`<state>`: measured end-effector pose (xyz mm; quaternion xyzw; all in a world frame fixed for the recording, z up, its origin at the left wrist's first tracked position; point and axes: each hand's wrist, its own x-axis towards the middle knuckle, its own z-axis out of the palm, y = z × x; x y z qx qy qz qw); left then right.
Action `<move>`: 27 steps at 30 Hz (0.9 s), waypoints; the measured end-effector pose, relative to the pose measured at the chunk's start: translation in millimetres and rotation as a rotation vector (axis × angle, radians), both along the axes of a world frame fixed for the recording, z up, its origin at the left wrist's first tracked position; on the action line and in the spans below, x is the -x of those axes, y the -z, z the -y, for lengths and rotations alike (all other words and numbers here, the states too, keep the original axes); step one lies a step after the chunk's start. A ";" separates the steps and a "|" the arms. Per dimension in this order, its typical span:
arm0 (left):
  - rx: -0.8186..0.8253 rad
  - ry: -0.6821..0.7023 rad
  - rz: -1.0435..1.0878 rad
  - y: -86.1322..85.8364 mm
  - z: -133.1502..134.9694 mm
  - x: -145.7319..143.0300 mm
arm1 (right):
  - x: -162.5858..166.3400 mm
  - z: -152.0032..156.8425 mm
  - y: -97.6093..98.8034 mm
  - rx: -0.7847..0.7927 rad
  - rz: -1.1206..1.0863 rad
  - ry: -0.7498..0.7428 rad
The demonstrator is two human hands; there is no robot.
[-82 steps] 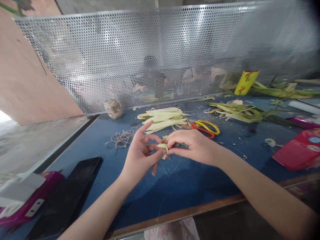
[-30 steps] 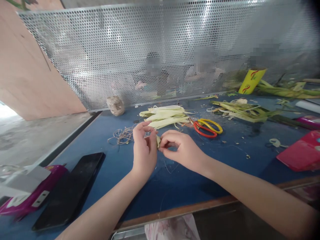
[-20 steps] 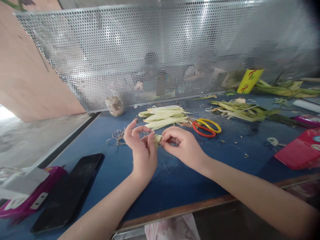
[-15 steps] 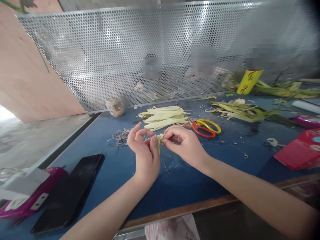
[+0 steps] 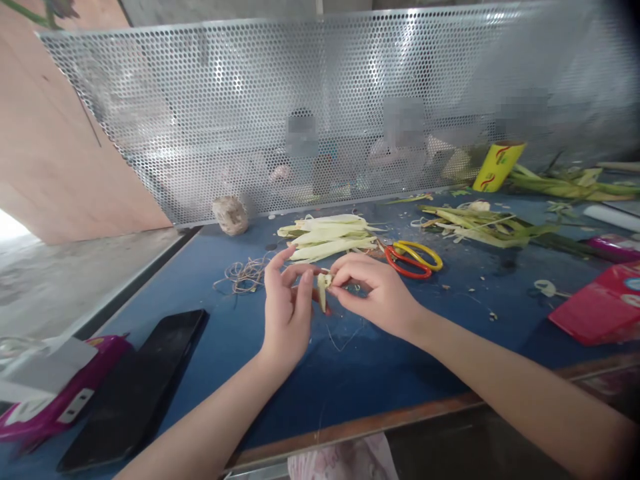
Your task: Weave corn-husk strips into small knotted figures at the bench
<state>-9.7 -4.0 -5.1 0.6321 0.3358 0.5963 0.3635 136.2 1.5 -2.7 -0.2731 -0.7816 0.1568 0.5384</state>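
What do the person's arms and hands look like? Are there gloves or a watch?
No gloves or watch show. The left hand and right hand are bare, with slim fingers. The left arm and right arm show no sleeves or bracelets.

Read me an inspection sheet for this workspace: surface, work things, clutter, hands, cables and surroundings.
Surface: blue tabletop, littered with small scraps.
Work things: small pale leafy piece at the fingertips; pale leaf strips piled beyond; red-and-yellow-handled scissors right of them.
Clutter: tangle of thin strands, black phone-like slab, red box-like object, leaning yellow cylinder.
Hands: right hand pinches the small piece; left hand is at it too, its grip unclear.
Cables: pale coil at the left edge, too blurred to identify.
Surroundings: perforated metal screen, with people behind.
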 end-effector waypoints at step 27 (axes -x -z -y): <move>0.084 0.127 -0.074 -4.1 -0.9 5.7 | -2.1 3.7 0.1 0.104 -0.023 -0.001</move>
